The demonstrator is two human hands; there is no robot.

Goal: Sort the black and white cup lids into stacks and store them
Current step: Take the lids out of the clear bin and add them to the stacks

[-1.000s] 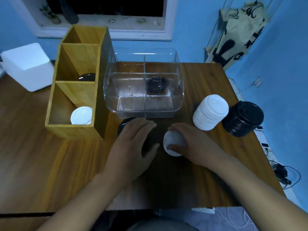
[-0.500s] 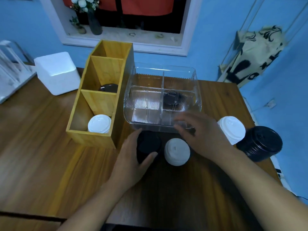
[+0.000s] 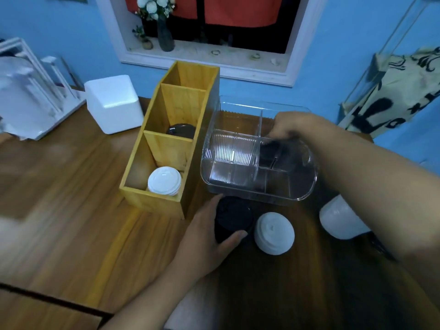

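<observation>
My left hand (image 3: 207, 236) grips a short stack of black lids (image 3: 232, 216) that stands on the table in front of the clear divided bin (image 3: 262, 197). A white lid stack (image 3: 273, 233) sits just right of it, untouched. My right hand (image 3: 290, 126) reaches down into the bin's back right compartment, its fingertips at the black lids (image 3: 270, 151) there. Blur hides whether they hold one. The wooden organizer (image 3: 152, 151) has white lids (image 3: 164, 181) in its front compartment and black lids (image 3: 181, 131) in its middle one.
A taller white lid stack (image 3: 340, 220) stands at the right, partly behind my right forearm. A white foam box (image 3: 112, 103) and a white rack (image 3: 28, 91) stand at the back left. The window sill holds a vase (image 3: 164, 32). A printed bag (image 3: 392, 96) hangs at the right.
My right hand left the white lid stack on the table and moved up into the clear bin. My left hand stayed on the black stack. The view tilted up.
</observation>
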